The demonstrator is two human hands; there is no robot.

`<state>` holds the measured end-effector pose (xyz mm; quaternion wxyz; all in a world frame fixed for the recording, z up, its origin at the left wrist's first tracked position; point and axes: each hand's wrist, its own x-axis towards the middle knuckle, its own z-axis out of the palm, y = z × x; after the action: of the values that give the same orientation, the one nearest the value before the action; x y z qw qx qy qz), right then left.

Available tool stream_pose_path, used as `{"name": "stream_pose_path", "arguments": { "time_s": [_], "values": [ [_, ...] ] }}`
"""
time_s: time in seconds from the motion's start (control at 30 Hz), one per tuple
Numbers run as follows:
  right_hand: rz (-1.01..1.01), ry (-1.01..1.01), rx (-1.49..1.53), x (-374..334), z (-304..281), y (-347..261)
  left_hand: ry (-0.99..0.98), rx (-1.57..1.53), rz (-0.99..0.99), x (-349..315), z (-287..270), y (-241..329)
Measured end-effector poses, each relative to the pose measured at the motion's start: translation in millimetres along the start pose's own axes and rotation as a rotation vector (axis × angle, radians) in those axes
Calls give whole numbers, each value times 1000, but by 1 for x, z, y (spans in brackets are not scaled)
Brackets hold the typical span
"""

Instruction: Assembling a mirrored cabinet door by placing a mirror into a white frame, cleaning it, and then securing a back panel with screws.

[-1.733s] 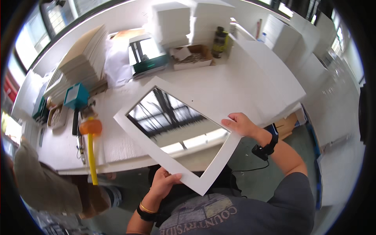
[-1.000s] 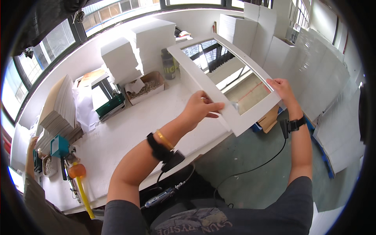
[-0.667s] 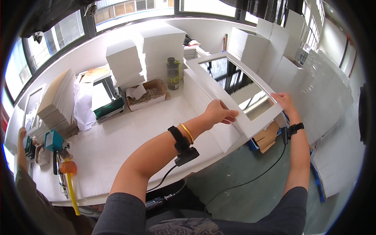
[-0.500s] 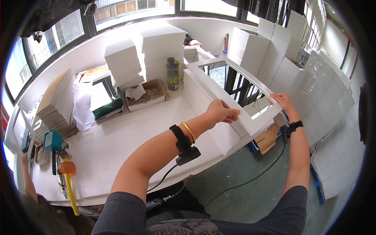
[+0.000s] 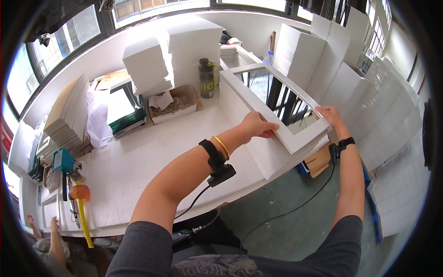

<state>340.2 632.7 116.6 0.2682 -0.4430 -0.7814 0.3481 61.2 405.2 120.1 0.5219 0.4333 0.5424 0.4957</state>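
A white mirror frame [image 5: 291, 138] with reflective glass [image 5: 280, 99] in it lies on a stack of white pieces [image 5: 258, 154] at the right of the bench. My left hand [image 5: 259, 125] grips the frame's near left edge, fingers bent against it. On the opposite long side, my right hand [image 5: 331, 116] is closed over the frame's border near its right corner. The fingers under the edge are hidden at both hands. Each wrist carries a black strap with a small cabled box.
Behind stand tall white stacks [image 5: 194, 48], a dark bottle [image 5: 206, 81] and a carton of small metal pieces [image 5: 173, 117]. An orange-headed mallet [image 5: 80, 207] and a teal-topped tool [image 5: 62, 160] lie left. A co-worker's hands [image 5: 54, 226] rest by another frame [image 5: 50, 205]. Wrapped stacks [image 5: 378, 115] stand right.
My left hand has closed more tightly at the mirror frame's edge, while my right hand keeps its hold. At far left, the co-worker's raised frame has come down onto the bench.
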Motion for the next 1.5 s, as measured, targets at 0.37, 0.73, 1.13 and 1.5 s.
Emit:
{"name": "stream_pose_path", "arguments": {
  "time_s": [0.37, 0.73, 1.13, 1.5],
  "values": [
    [-315, 85, -357, 7, 11, 5, 59, -57, -33, -1, -4, 0],
    [-26, -171, 86, -8, 12, -8, 80, -72, -9, -5, -5, -4],
    [-11, -182, 181, -21, 13, -9, 108, -55, 41, -29, 7, -11],
    [-21, -114, 178, -12, 13, 10, -30, -16, -108, -19, -3, -9]
  ]
}}
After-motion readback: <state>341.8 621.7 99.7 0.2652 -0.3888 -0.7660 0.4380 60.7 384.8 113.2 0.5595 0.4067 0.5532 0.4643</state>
